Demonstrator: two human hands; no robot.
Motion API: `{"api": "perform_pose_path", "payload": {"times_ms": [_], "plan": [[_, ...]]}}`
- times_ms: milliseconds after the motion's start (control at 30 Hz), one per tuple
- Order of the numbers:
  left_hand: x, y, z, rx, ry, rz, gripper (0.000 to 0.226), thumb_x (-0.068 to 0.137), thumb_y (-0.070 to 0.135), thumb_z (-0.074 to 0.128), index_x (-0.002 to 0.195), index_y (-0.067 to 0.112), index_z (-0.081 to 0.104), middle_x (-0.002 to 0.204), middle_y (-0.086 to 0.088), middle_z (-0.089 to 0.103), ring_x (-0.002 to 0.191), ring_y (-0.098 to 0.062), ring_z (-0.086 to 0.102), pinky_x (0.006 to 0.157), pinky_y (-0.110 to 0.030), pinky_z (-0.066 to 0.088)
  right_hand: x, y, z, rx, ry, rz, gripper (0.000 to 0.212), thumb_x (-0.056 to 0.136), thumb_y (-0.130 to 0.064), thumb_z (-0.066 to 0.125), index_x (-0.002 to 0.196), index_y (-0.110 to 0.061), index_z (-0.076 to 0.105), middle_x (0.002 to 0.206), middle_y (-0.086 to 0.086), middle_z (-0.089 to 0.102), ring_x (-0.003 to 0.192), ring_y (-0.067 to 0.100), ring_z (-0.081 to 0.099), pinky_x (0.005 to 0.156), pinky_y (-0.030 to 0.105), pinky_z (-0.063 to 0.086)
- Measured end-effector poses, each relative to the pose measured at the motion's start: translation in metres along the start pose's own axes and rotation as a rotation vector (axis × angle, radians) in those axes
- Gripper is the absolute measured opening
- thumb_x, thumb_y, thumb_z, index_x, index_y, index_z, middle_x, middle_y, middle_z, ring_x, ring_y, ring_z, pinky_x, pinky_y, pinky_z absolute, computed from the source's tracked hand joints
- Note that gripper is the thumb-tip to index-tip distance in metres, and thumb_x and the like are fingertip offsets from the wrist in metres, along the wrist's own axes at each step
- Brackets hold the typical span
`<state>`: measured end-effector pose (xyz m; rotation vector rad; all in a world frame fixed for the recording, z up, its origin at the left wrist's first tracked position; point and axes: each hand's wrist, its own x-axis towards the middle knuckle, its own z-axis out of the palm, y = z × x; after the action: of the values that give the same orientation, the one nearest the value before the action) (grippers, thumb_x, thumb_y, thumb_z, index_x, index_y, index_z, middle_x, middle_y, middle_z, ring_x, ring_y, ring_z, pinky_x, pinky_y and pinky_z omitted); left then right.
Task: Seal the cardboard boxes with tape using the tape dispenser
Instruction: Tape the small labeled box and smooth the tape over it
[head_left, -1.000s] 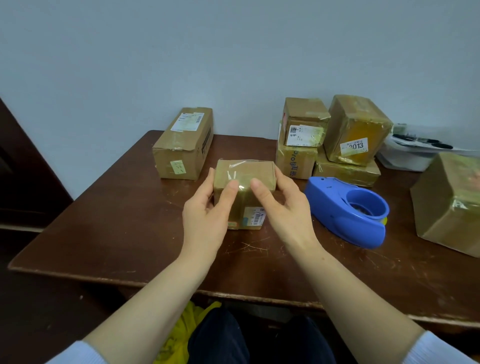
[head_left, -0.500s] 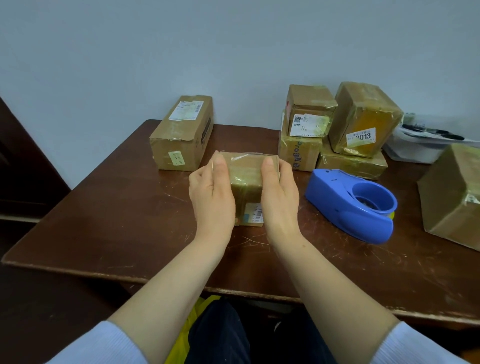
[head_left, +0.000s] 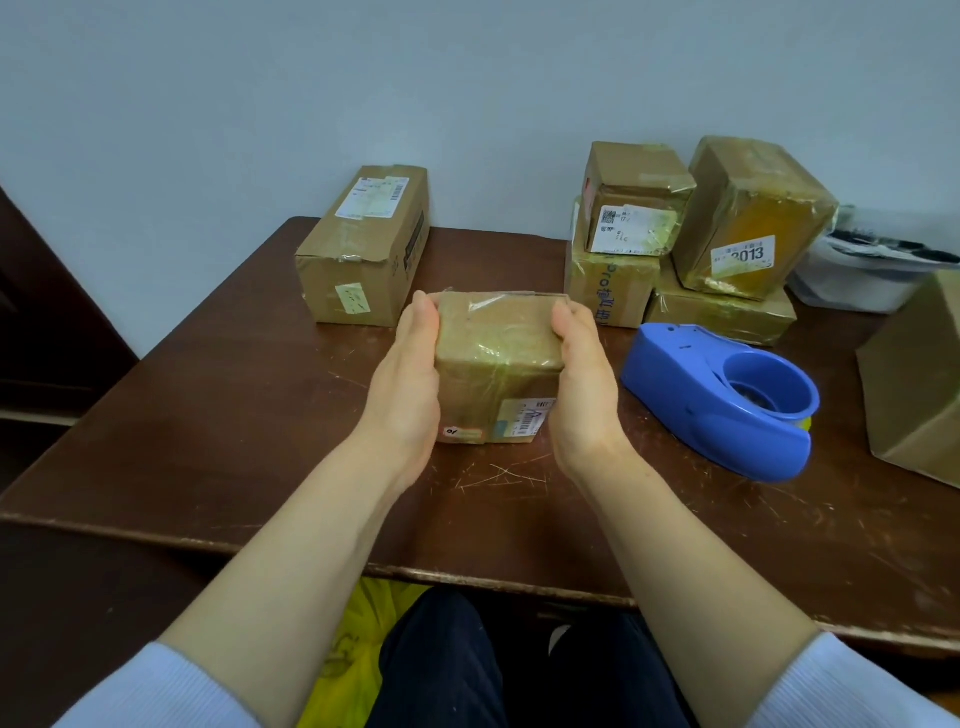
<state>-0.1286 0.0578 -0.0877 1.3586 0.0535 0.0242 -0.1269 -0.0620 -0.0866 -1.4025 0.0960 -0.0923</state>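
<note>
The left hand (head_left: 410, 374) lies along the left side of a small brown cardboard box (head_left: 498, 358) wrapped in clear tape. The right hand (head_left: 582, 379) lies along its right side. The two hands clasp the box between their palms, with the fingertips curled over its far top corners. The thumbs cannot be made out. The box sits on a dark brown, scratched wooden surface (head_left: 208, 415). A white barcode label is low on the face turned toward the person, and glossy tape runs across the top.

Just right of this box, apart from the right hand, a blue plastic tape dispenser (head_left: 691, 395) rests on the surface. Its round open well is on the side away from the box.

Behind the box to the left lies a long brown cardboard box (head_left: 363, 249) with a white shipping label on top and a small pale sticker on its near end. Behind the box to the right stands a stack of four taped cardboard boxes (head_left: 623, 280) — one upper box, tilted, bears a label reading 3013.

Far to the right of the small box, beyond the dispenser, a large brown cardboard box (head_left: 919, 384) is cut off by the frame edge. A white container (head_left: 857, 291) sits further back on that same side. Behind the small box and all the rest rises a pale grey wall (head_left: 467, 78).
</note>
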Motion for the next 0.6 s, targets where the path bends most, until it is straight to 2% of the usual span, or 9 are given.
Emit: {"api": "perform_pose_path", "payload": {"times_ms": [100,200,333,433,467,533,600], "plan": [[0.004,-0.001,-0.003,0.026,-0.011,-0.014,0.057,0.095,0.058,0.031,0.14,0.024,0.043,0.132,0.004,0.057,0.123,-0.009,0.052,0.109,-0.039,0.038,0.002,0.003,0.001,-0.001,0.018,-0.003,0.035,0.081,-0.06,0.038,0.095,-0.038,0.062,0.109,-0.005,0.066,0.11,0.015,0.059,0.103,0.046,0.042],[0.007,-0.003,-0.001,0.066,0.024,0.022,0.054,0.095,0.058,0.03,0.135,0.026,0.048,0.129,0.004,0.059,0.123,-0.011,0.053,0.107,-0.042,0.04,0.004,0.005,0.002,0.029,0.042,-0.011,0.042,0.081,-0.062,0.039,0.102,-0.035,0.063,0.114,-0.005,0.065,0.113,0.014,0.058,0.106,0.044,0.04],[0.003,-0.008,0.003,0.11,0.104,0.101,0.036,0.101,0.047,0.026,0.114,0.037,0.058,0.116,0.008,0.064,0.113,-0.008,0.058,0.096,-0.032,0.046,0.003,0.008,0.002,0.073,0.073,0.026,0.065,0.075,-0.071,0.044,0.125,-0.032,0.058,0.127,-0.007,0.061,0.122,0.012,0.054,0.109,0.044,0.036],[-0.001,-0.001,0.0,0.077,0.078,0.07,0.039,0.099,0.051,0.029,0.113,0.041,0.064,0.119,0.011,0.065,0.117,-0.007,0.056,0.101,-0.035,0.044,0.002,-0.003,0.003,0.012,0.097,0.004,0.042,0.094,-0.053,0.037,0.123,-0.033,0.061,0.126,-0.006,0.062,0.12,0.013,0.055,0.109,0.042,0.038],[-0.003,0.005,0.0,0.031,0.045,0.053,0.043,0.098,0.054,0.028,0.115,0.04,0.064,0.117,0.014,0.066,0.118,-0.006,0.056,0.101,-0.033,0.045,0.001,-0.01,0.003,-0.048,0.118,-0.034,0.04,0.098,-0.046,0.035,0.129,-0.031,0.057,0.132,-0.006,0.058,0.124,0.011,0.051,0.11,0.04,0.036],[-0.008,0.018,0.004,0.001,-0.031,0.034,0.046,0.095,0.057,0.031,0.118,0.036,0.065,0.108,0.024,0.065,0.113,0.003,0.056,0.092,-0.021,0.047,-0.003,-0.019,0.003,-0.174,0.121,-0.155,0.045,0.1,-0.041,0.036,0.142,-0.025,0.043,0.145,-0.008,0.044,0.134,0.007,0.038,0.115,0.033,0.028],[-0.011,0.021,0.01,0.132,-0.061,0.099,0.041,0.092,0.048,0.047,0.131,0.036,0.054,0.117,0.027,0.053,0.108,0.01,0.049,0.092,-0.014,0.041,-0.011,-0.021,0.004,-0.216,0.05,-0.207,0.057,0.095,-0.045,0.048,0.147,-0.026,0.033,0.151,-0.011,0.035,0.137,0.003,0.03,0.113,0.025,0.026]]}}
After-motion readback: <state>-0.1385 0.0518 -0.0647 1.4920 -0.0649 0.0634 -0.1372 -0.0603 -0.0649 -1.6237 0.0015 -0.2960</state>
